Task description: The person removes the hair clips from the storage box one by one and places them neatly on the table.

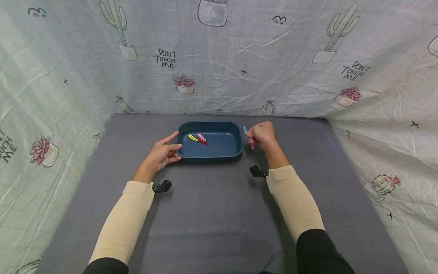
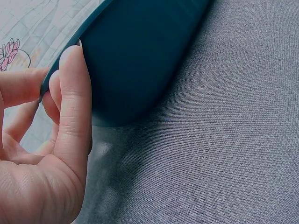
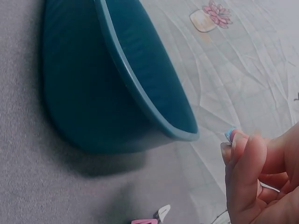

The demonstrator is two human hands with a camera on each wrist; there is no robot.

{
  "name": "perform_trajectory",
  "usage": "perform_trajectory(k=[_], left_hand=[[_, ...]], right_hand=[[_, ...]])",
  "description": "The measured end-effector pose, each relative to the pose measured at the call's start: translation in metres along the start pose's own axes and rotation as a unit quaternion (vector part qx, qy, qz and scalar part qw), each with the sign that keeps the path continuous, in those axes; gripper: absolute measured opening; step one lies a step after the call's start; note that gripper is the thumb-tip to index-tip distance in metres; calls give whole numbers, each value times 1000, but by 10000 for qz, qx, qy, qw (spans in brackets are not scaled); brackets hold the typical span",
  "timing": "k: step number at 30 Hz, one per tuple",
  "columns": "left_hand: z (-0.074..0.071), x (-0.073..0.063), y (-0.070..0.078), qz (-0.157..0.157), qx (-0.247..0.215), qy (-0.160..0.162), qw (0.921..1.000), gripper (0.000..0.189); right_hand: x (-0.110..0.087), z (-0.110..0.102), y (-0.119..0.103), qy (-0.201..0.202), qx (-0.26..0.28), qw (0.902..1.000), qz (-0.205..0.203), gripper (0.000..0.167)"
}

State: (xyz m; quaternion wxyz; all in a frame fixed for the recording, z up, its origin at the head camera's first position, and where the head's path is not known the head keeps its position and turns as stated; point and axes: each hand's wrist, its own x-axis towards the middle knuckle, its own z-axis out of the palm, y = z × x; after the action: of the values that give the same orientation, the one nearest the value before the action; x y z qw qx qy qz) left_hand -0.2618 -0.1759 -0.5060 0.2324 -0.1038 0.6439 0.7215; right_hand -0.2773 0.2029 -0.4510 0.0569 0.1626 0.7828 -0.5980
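A dark teal tray (image 1: 212, 155) sits on the grey table, with yellow (image 1: 193, 137), pink (image 1: 201, 137) and red (image 1: 203, 142) snap hair clips lying inside it. My left hand (image 1: 162, 152) holds the tray's left end, thumb and fingers pinching the rim, as the left wrist view shows. Just off the right end, my right hand (image 1: 262, 134) pinches a blue hair clip (image 1: 245, 130) between thumb and fingertips, its tip sticking out. In the right wrist view that hand (image 3: 257, 172) is raised beside the tray's rim, covering most of the clip.
Under the right hand a pink clip (image 3: 144, 221) and a white clip (image 3: 163, 212) lie on the table (image 1: 205, 213). A bit of red (image 1: 275, 137) shows behind the right wrist. A printed curtain (image 1: 219, 76) hangs along the back and sides.
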Motion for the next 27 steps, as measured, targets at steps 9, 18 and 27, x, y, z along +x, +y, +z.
perform_trajectory(k=[9, 18, 27], left_hand=[[1, 2, 0, -32, -12, 41, 10000, 67], [-1, 2, -1, -55, -25, 36, 10000, 67], [-1, 1, 0, -72, -23, 40, 10000, 67]], right_hand=[[3, -7, 6, 26, 108, 9999, 41, 10], [6, -11, 16, 56, 198, 9998, 79, 10], [8, -16, 27, 212, 267, 9994, 101, 7]])
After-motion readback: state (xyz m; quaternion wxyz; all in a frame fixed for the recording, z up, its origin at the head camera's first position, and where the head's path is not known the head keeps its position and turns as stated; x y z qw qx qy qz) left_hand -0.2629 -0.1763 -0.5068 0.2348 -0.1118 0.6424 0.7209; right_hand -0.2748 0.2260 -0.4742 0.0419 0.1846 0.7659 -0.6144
